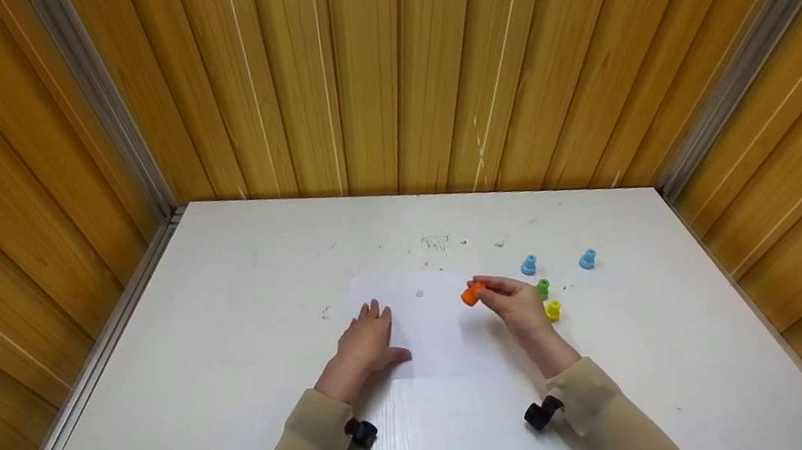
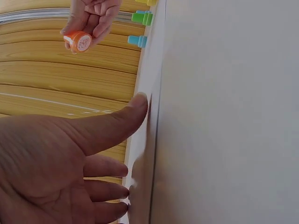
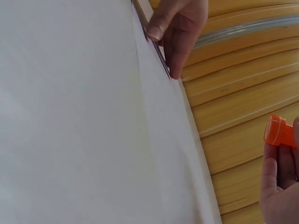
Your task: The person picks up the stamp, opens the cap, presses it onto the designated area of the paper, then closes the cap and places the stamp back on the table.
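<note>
A sheet of white paper (image 1: 433, 342) lies on the white table. My left hand (image 1: 367, 340) rests on its left side, fingers spread and fairly straight. Above the paper's right edge, my right hand (image 1: 518, 308) pinches an orange stamp (image 1: 471, 294) between thumb and fingers. In the left wrist view the round patterned face of this orange stamp (image 2: 84, 42) shows, lifted off the table. The right wrist view has the orange stamp (image 3: 276, 131) at its right edge, held in the fingers. A small faint mark (image 1: 420, 294) is on the upper part of the paper.
Right of the paper stand two blue stamps (image 1: 529, 265) (image 1: 587, 259), a green stamp (image 1: 543, 289) and a yellow stamp (image 1: 553, 311), the last two close beside my right hand. Dark scribbles (image 1: 436, 243) mark the table behind the paper. Wood-look panels (image 1: 369, 77) wall the back and sides.
</note>
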Available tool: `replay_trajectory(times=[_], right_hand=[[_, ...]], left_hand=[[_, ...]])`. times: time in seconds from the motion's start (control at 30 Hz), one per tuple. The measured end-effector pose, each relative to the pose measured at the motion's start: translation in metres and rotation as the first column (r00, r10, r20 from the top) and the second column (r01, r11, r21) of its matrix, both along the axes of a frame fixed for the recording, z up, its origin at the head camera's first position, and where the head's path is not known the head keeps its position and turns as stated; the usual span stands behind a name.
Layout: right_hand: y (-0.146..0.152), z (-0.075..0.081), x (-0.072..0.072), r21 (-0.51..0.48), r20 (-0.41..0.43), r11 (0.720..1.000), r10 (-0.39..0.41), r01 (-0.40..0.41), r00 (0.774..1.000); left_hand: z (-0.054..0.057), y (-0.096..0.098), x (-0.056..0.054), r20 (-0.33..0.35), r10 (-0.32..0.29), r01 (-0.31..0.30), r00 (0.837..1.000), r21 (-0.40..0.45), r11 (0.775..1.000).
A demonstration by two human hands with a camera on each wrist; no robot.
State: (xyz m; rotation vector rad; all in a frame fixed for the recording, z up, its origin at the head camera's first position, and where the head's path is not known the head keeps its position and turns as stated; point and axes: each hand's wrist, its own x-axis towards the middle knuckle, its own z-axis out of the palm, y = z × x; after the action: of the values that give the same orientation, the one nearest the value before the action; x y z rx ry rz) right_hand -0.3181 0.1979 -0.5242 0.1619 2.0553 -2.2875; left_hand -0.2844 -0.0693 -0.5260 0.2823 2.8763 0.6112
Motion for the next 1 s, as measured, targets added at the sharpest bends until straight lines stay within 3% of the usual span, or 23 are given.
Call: replay_trajectory(times=[0.07, 0.13, 0.17, 0.23, 0.3, 0.33, 0.43, 0.73, 0.93, 1.0], right_hand=[[-0.006, -0.006, 0.003, -0.081, 0.045, 0.997, -0.008, 0.011, 0.999], [-0.013, -0.012, 0.006, -0.138, 0.073, 0.990, -0.008, 0.018, 0.997], [-0.016, -0.014, 0.009, -0.161, 0.086, 0.987, -0.008, 0.022, 0.996], [-0.023, -0.017, 0.013, -0.201, 0.099, 0.979, 0.001, 0.019, 0.995], [-0.030, -0.019, 0.018, -0.255, 0.099, 0.967, 0.016, 0.010, 0.995], [-0.033, -0.019, 0.020, -0.284, 0.098, 0.959, 0.024, 0.005, 0.995], [-0.042, -0.019, 0.026, -0.356, 0.106, 0.934, 0.034, 0.006, 0.994], [-0.054, -0.018, 0.035, -0.425, 0.128, 0.905, 0.054, 0.005, 0.990], [-0.057, -0.016, 0.036, -0.453, 0.126, 0.892, 0.059, 0.005, 0.990], [-0.057, -0.015, 0.035, -0.471, 0.150, 0.882, 0.060, 0.018, 0.987]], left_hand=[[0.000, 0.004, -0.001, -0.039, 0.015, -0.012, 0.999, 0.072, 0.997], [0.000, 0.010, 0.000, -0.078, 0.035, -0.017, 0.996, 0.218, 0.976], [0.000, 0.014, 0.000, -0.093, 0.041, -0.011, 0.995, 0.312, 0.950], [0.000, 0.021, 0.003, -0.104, 0.044, 0.014, 0.994, 0.496, 0.868], [-0.001, 0.027, 0.005, -0.111, 0.038, 0.040, 0.993, 0.624, 0.780], [-0.002, 0.030, 0.006, -0.120, 0.032, 0.056, 0.992, 0.663, 0.747], [-0.003, 0.036, 0.009, -0.140, 0.028, 0.081, 0.990, 0.717, 0.692], [-0.006, 0.038, 0.011, -0.192, 0.072, 0.104, 0.979, 0.770, 0.630], [-0.006, 0.037, 0.009, -0.180, 0.095, 0.091, 0.979, 0.804, 0.587], [-0.006, 0.036, 0.009, -0.177, 0.099, 0.086, 0.979, 0.806, 0.585]])
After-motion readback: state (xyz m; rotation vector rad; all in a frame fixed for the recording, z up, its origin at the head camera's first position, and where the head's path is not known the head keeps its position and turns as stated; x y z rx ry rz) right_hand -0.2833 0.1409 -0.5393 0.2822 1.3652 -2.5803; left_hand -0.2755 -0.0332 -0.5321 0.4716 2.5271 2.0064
